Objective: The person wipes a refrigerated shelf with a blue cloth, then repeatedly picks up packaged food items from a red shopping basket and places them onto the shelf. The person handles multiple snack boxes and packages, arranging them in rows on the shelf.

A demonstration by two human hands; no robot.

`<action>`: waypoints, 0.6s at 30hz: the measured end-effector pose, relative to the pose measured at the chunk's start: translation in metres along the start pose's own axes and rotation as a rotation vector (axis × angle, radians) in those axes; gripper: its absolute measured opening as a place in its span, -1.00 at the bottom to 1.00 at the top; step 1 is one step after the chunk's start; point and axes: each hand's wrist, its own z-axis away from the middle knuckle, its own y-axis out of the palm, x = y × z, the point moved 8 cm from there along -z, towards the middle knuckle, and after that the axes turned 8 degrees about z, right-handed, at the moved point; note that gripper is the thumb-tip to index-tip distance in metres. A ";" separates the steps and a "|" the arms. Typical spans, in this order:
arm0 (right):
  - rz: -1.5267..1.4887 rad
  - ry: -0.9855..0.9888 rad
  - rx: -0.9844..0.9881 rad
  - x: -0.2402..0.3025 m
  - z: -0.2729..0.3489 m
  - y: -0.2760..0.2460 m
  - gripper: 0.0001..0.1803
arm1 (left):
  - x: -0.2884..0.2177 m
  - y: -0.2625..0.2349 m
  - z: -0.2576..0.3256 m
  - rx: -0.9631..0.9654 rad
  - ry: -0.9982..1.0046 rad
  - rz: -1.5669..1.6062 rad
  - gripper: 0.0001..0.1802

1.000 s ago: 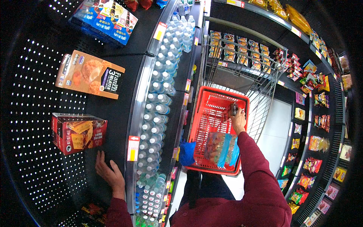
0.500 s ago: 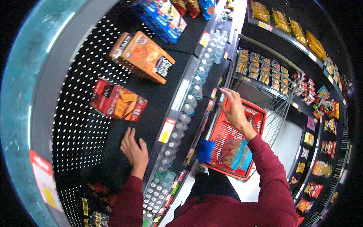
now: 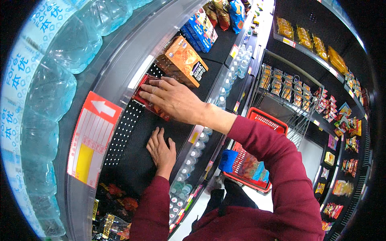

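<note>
White arrow point(image 3: 103, 107) on red-headed shelf price tag point(image 3: 76, 154), white print on orange carton's point(image 3: 181, 56) dark panel point(image 3: 197, 71), blue lettering along bottled-water labels point(image 3: 14, 86).

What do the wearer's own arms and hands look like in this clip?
Both hands are bare, with no gloves, watch or rings to be seen: left hand, right hand. The left sleeve and right sleeve are long, maroon and plain, without visible markings.

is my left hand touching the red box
Apart. The head view shows a narrow strip of dark shelf between your left hand's fingertips and the red box, which your right hand partly covers.
</note>
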 end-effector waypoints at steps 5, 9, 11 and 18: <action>0.170 -0.051 0.064 -0.004 -0.004 -0.026 -0.45 | 0.000 -0.004 -0.001 -0.037 0.007 -0.012 -0.46; 0.136 -0.085 0.110 -0.015 0.010 -0.043 -0.62 | 0.000 0.002 -0.002 -0.043 0.019 -0.010 -0.47; 0.034 -0.025 0.087 -0.031 0.024 -0.079 -0.53 | 0.004 0.003 -0.002 -0.019 0.003 -0.042 -0.48; -0.073 0.827 0.184 -0.111 0.177 -0.181 -0.35 | 0.007 0.004 0.002 -0.010 -0.017 -0.023 -0.47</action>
